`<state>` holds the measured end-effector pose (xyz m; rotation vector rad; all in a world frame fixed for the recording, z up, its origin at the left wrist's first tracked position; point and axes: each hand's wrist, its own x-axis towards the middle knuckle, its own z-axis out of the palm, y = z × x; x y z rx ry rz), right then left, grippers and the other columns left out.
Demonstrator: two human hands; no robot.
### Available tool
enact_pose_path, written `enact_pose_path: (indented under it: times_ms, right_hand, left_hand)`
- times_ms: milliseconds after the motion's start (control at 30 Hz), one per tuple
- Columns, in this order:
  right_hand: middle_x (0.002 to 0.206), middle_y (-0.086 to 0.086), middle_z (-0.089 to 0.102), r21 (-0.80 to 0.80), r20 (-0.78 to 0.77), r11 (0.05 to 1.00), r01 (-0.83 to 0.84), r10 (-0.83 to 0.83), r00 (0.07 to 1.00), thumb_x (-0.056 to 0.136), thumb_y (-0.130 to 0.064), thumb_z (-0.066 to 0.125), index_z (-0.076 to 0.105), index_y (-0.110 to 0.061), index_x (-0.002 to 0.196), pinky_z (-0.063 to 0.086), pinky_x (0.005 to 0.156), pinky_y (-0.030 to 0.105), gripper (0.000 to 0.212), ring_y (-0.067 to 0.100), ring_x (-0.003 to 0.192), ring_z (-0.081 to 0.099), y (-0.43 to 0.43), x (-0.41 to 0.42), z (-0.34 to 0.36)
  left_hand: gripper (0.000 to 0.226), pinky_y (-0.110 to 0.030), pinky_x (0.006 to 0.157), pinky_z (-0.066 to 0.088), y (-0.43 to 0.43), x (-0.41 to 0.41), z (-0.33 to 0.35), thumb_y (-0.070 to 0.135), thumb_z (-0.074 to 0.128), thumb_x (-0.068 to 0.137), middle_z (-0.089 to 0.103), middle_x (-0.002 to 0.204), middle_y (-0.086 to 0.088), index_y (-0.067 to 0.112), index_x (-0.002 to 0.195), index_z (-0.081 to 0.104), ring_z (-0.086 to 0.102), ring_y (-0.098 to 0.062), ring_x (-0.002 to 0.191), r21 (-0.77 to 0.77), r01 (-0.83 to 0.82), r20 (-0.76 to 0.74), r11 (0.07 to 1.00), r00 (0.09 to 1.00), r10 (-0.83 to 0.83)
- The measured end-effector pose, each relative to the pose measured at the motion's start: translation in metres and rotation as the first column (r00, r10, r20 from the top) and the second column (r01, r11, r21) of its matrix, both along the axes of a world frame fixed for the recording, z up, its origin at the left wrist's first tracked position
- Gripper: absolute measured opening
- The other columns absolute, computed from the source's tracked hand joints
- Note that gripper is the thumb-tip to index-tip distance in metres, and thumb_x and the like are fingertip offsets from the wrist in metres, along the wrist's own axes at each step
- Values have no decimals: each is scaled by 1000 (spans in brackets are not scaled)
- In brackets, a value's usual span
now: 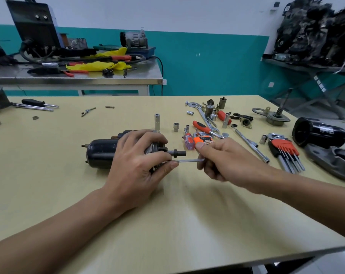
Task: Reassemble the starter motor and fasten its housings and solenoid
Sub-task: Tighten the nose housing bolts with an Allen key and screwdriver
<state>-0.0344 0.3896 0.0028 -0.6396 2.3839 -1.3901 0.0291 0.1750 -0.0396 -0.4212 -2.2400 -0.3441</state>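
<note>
The starter motor [101, 153] is lying on its side near the middle of the table [167, 214], with its shaft [177, 153] pointing right. The left hand [136, 167] is gripping the motor's right end, fingers curled over the housing and one fingertip touching the long arm of an L-shaped hex key [189, 160]. The right hand [223, 161] is pinching the key's bend.

The person is probably driving a housing screw, though its head is hidden under the left fingers. The key should be seating fully and running in line with the screw while the left hand is bracing the motor against rolling.

At the right, a red holder [282, 146] is keeping a row of hex keys. Farther right, a black open-ended motor can [316, 133] is lying on its side, its inside too dark to read.
</note>
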Motion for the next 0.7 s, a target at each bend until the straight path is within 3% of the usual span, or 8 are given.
enact_pose_path:
  times_ms: [33, 100, 167, 233, 367, 567, 633, 700]
  right_hand:
    - [59, -10, 59, 143, -329, 990, -21, 67, 942, 98, -57, 44, 66, -17, 73, 39, 47, 19, 52, 4, 50, 48, 3, -2, -1]
    - [83, -14, 67, 355, -804, 932, 70, 267, 531, 92, -64, 42, 70, -21, 97, 50, 61, 29, 52, 8, 73, 62, 13, -10, -1]
    - [93, 3, 73, 411, -901, 910, 58, 396, 177, 92, -56, 54, 73, -8, 106, 55, 61, 36, 53, 24, 82, 69, 24, -22, -1]
    - [91, 9, 74, 412, -911, 911, 0, 412, -1, 93, -44, 63, 74, -3, 104, 55, 57, 33, 44, 28, 78, 70, 30, -29, -5]
    - [89, 8, 74, 356, -928, 934, -25, 350, -124, 95, -40, 64, 76, -3, 100, 50, 56, 32, 38, 28, 72, 67, 27, -39, -7]
    - [67, 6, 57, 407, -902, 911, -67, 388, -190, 98, -38, 58, 73, -5, 85, 38, 48, 31, 39, 25, 57, 52, 21, -50, -2]
    - [62, 5, 53, 420, -898, 904, -85, 400, -185, 98, -37, 57, 72, -4, 80, 34, 45, 30, 40, 24, 52, 48, 19, -52, 0]
    - [57, 5, 51, 388, -921, 913, -128, 378, -96, 99, -37, 54, 70, -4, 73, 34, 41, 30, 45, 24, 47, 45, 17, -51, -6]
  left_hand:
    - [34, -46, 91, 40, 0, 0, -1, 46, 59, 94, 68, 109, -2, 19, 80, 76, 57, -33, 110, 0, 0, -5, 1000, 1000, 0]
    - [34, -46, 91, 40, -1, -1, -1, 46, 59, 94, 67, 109, -1, 20, 81, 76, 57, -32, 110, 1, 1, -5, 1000, 1000, -1]
    - [33, -46, 92, 40, -1, -2, -2, 46, 60, 94, 67, 109, -1, 20, 81, 76, 56, -31, 111, 3, 6, -5, 1000, 1000, -6]
    - [33, -46, 92, 40, -2, -2, -2, 46, 60, 94, 67, 109, -1, 20, 80, 76, 56, -31, 111, 2, 11, -10, 1000, 1000, -11]
    - [34, -46, 92, 39, -3, -3, -4, 47, 59, 94, 66, 109, 0, 21, 79, 75, 55, -30, 111, 4, 20, -22, 1000, 1000, -20]
    - [34, -45, 92, 39, -3, -5, -5, 48, 59, 94, 66, 109, 0, 22, 78, 74, 54, -29, 111, 13, 22, -34, 1000, 999, -21]
    - [34, -46, 92, 40, -3, -5, -5, 48, 59, 94, 66, 109, 0, 21, 78, 75, 54, -30, 111, 14, 23, -37, 1000, 999, -23]
    - [37, -47, 92, 40, -3, -4, -6, 48, 58, 94, 66, 109, -1, 20, 77, 75, 55, -30, 111, 16, 27, -39, 1000, 999, -26]
